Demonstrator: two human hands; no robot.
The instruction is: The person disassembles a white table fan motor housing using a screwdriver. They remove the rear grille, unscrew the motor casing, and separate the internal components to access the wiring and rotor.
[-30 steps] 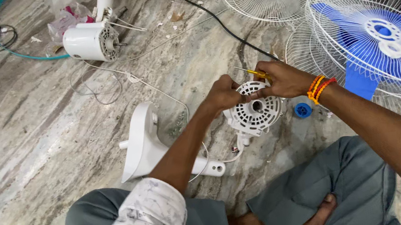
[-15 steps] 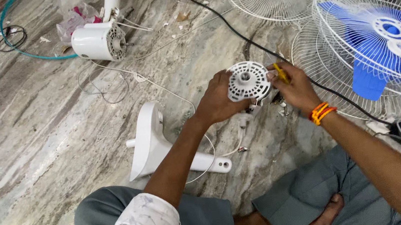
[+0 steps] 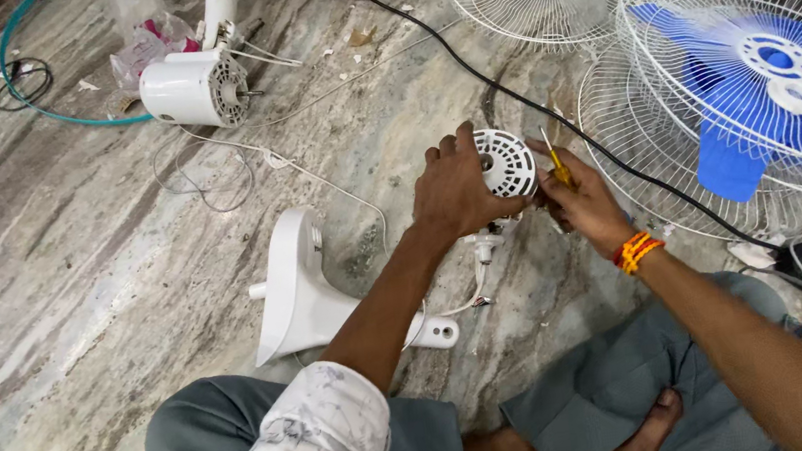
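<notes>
Your left hand (image 3: 457, 189) grips a white vented fan motor cover (image 3: 504, 161); your right hand (image 3: 578, 203) pinches a yellow screwdriver (image 3: 556, 167) beside it.

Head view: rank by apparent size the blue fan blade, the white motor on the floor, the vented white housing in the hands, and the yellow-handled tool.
1. blue fan blade
2. white motor
3. vented white housing, nearer the camera, so its rank below the motor is unsure
4. yellow-handled tool
</notes>
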